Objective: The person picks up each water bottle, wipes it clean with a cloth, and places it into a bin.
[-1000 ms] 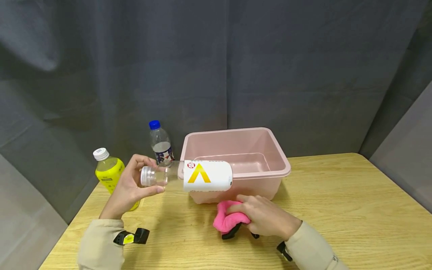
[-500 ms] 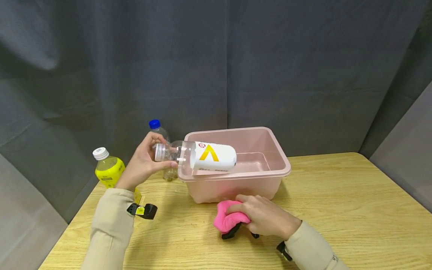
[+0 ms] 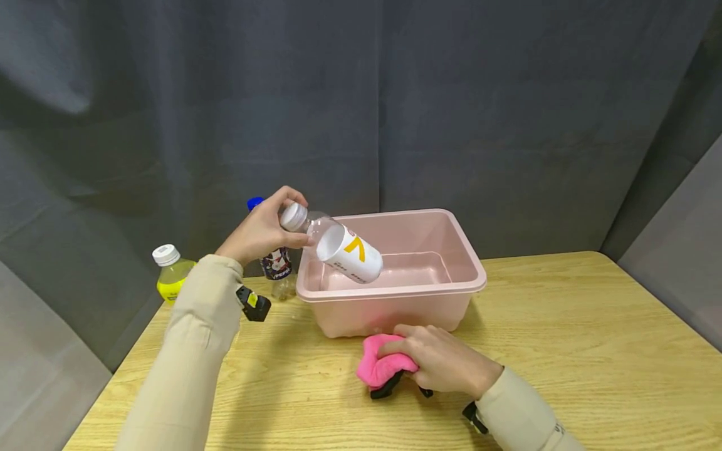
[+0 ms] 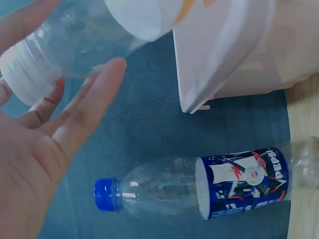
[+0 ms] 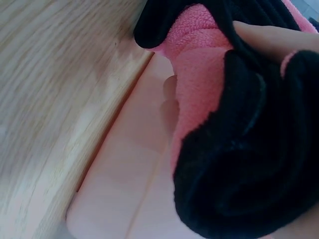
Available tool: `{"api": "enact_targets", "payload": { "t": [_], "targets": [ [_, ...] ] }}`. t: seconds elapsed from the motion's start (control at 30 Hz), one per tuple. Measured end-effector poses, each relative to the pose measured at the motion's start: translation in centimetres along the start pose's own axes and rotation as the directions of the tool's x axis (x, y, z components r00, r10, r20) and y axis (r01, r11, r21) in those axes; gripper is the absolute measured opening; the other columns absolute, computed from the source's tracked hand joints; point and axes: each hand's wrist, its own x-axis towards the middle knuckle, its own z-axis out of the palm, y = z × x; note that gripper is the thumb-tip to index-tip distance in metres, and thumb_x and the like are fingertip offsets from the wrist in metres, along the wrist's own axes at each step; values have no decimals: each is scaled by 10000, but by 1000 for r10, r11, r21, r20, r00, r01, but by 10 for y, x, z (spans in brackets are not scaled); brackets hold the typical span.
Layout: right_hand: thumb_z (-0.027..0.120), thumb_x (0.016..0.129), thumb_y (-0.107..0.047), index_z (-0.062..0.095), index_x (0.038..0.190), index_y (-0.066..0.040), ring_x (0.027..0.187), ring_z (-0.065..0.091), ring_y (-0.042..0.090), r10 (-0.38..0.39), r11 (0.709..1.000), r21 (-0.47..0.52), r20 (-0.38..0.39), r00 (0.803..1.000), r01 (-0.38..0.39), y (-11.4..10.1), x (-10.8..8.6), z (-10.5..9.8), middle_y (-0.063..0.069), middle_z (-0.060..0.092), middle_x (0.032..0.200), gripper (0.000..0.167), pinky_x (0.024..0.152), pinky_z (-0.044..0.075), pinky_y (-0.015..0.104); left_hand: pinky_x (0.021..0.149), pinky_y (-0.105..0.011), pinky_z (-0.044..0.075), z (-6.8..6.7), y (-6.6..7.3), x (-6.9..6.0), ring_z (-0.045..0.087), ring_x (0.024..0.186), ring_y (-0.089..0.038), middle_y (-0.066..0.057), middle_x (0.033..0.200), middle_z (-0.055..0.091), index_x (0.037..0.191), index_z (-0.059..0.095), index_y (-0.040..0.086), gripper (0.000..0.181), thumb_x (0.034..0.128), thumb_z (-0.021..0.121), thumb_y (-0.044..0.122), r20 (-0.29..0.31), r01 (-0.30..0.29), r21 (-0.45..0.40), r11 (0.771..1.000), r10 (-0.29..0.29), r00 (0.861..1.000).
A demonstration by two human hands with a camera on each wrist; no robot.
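My left hand (image 3: pixel 265 228) holds a clear plastic bottle (image 3: pixel 352 254) by its capped neck, with fingers and thumb around it. The bottle has a white label with a yellow mark. It tilts with its base down to the right, over the left part of the pink bin (image 3: pixel 389 292). In the left wrist view its white cap (image 4: pixel 25 74) lies against the palm. My right hand (image 3: pixel 442 360) grips a bunched pink and black cloth (image 3: pixel 383 363) in front of the bin. In the right wrist view the cloth (image 5: pixel 204 89) covers most of the fingers.
A blue-capped Pepsi bottle (image 4: pixel 244 181) stands left of the bin, partly behind my left hand in the head view. A bottle with a yellow label (image 3: pixel 172 275) is at the table's left edge, partly hidden by my sleeve. A dark curtain (image 3: pixel 485 125) hangs behind the wooden table (image 3: pixel 575 338).
My left hand has carried the clear bottle up, away and to the right, from in front of the bin to over it. The bottle's base now tips downward. My right hand and the cloth stay put.
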Motion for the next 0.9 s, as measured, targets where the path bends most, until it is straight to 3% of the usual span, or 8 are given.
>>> {"api": "enact_targets", "payload": {
  "t": [0.17, 0.33, 0.57, 0.73, 0.9],
  "targets": [
    [725, 718, 93, 741, 1131, -232, 671, 480, 61, 9, 1000, -4, 3, 1000, -9, -1, -1, 0, -89, 529, 861, 525, 569, 427, 217, 779, -405, 589, 5, 9, 20, 604, 983, -328, -205, 1165, 579, 1275, 520, 50, 589, 786, 847, 19, 66, 2, 46, 999, -5, 998],
    [726, 722, 84, 742, 1125, -234, 680, 486, 56, 4, 1000, 3, 2, 1000, -4, -1, -1, 2, -93, 528, 862, 514, 582, 432, 215, 789, -442, 585, 11, 14, 36, 579, 1026, -330, -210, 1192, 572, 1311, 516, 53, 592, 807, 819, -8, 103, 57, 38, 998, -61, 993],
    [727, 732, 78, 749, 1100, -243, 677, 502, 61, 3, 1000, 8, -5, 1000, -3, -2, -1, 2, -93, 536, 860, 489, 576, 440, 208, 760, -382, 560, 22, 21, 52, 582, 1024, -300, -183, 1181, 609, 1336, 544, 83, 610, 798, 831, 49, 133, 67, 158, 985, -89, 987],
    [731, 734, 68, 750, 1096, -241, 687, 518, 64, 0, 1000, 10, -10, 1000, 0, -3, 1, 2, -89, 547, 872, 476, 591, 462, 218, 736, -359, 551, 28, 17, 59, 579, 1004, -292, -178, 1176, 611, 1352, 549, 84, 633, 788, 833, 38, 136, 89, 185, 979, -115, 984],
    [734, 734, 62, 750, 1068, -252, 706, 523, 61, -3, 1000, 15, 4, 1000, 3, -6, 4, 4, -90, 547, 878, 459, 605, 464, 221, 866, -437, 542, 32, 6, 60, 579, 1042, -337, -212, 1206, 600, 1348, 556, 43, 635, 777, 832, 7, 161, 61, 242, 968, -102, 982]
  ]
}}
